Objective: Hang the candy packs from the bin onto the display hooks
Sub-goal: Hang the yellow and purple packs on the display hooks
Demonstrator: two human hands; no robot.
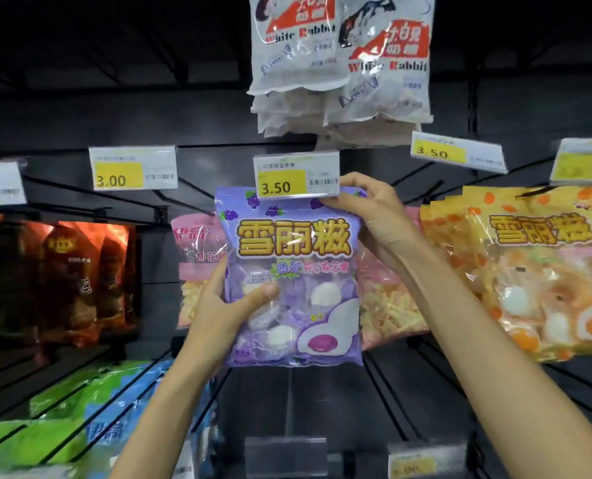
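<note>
A purple candy pack point(292, 271) with white marshmallow pictures is held up against the dark display wall. My left hand point(230, 302) grips its lower left side, thumb on the front. My right hand point(367, 209) pinches its top right corner, just behind the 3.50 price tag point(297, 178) at the end of a display hook. The pack's top edge is partly hidden by that tag, so I cannot tell whether it is on the hook. The bin is out of view.
White Rabbit packs point(343, 63) hang above. Pink packs point(197, 257) hang behind the purple one, orange packs point(529, 271) to the right, dark red packs point(62, 278) to the left, green and blue packs point(80, 420) at lower left. Bare hooks point(391, 392) jut out below.
</note>
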